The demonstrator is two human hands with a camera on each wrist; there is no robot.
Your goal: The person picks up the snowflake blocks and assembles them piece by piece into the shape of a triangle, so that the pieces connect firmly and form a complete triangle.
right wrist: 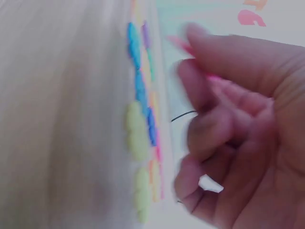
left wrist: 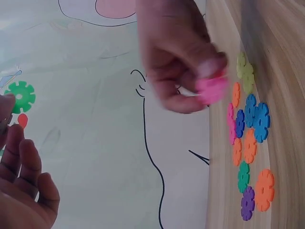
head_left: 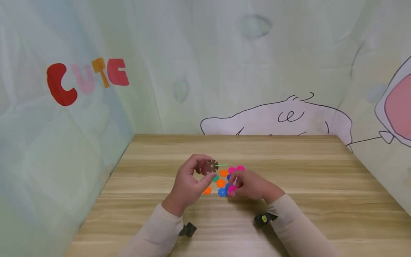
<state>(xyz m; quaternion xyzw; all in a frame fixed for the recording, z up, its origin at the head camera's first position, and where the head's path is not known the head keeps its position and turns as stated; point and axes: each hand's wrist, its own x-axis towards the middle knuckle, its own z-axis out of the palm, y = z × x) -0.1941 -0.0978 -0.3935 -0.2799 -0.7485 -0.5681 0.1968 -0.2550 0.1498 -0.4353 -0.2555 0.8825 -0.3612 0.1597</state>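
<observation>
My left hand (head_left: 187, 182) pinches a brown notched plastic disc (head_left: 212, 166), held up above the table. A bright green disc (head_left: 222, 165) juts from its right side, seen edge-on in the head view and face-on as a green disc (left wrist: 21, 97) in the left wrist view. To the right, my right hand (head_left: 252, 184) pinches a pink notched disc (left wrist: 211, 89) between thumb and fingers, over the loose pieces. The right wrist view is blurred and shows only a pink edge (right wrist: 181, 45) at the fingertips.
Several loose notched discs lie on the wooden table (head_left: 154, 150): an orange disc (left wrist: 264, 190), a purple disc (left wrist: 247, 203), a teal disc (left wrist: 243, 176), a blue disc (left wrist: 261, 122) and a pale yellow disc (right wrist: 137, 133) among them. A printed cloth wall (head_left: 167, 71) stands behind.
</observation>
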